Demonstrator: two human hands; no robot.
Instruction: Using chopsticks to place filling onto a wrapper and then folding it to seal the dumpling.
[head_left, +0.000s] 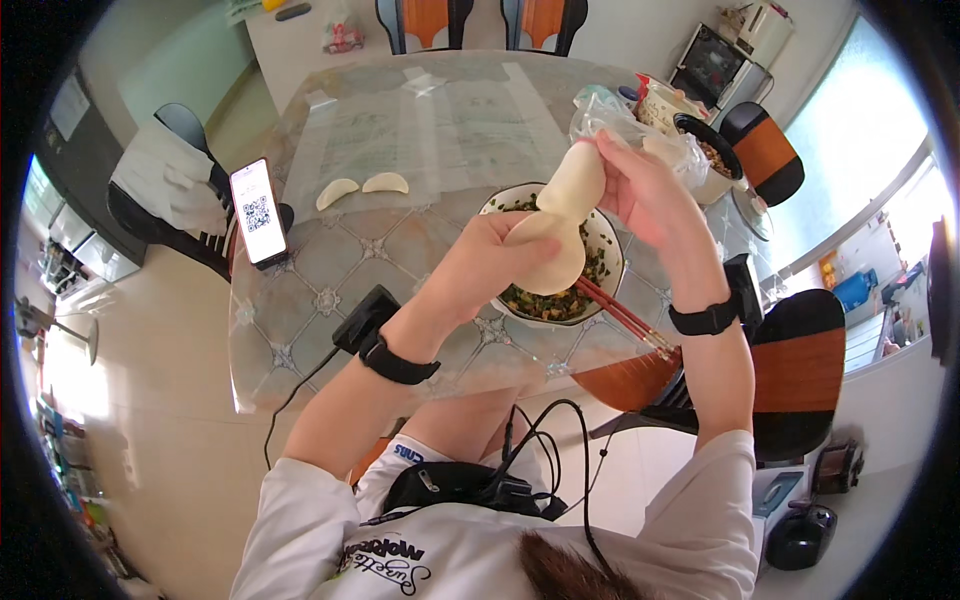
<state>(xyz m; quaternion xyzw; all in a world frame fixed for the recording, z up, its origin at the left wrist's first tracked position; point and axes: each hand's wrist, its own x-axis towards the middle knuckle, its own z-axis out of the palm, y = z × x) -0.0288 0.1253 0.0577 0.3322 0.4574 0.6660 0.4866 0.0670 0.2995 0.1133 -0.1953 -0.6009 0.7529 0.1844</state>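
Over a white bowl of chopped green filling, my left hand pinches a round dumpling wrapper. My right hand holds a roll or stack of wrappers, whose lower end meets the wrapper in my left hand; whether they are stuck together I cannot tell. Red chopsticks lean on the bowl's near right rim. Two folded dumplings, one beside the other, lie at the near edge of a clear plastic sheet. A clear plastic bag is just beyond my right hand.
A phone stands upright at the table's left edge. At the right are a dark-rimmed pot with brown contents, a glass lid and a patterned container. Chairs surround the table. A black cable hangs from my left wrist device.
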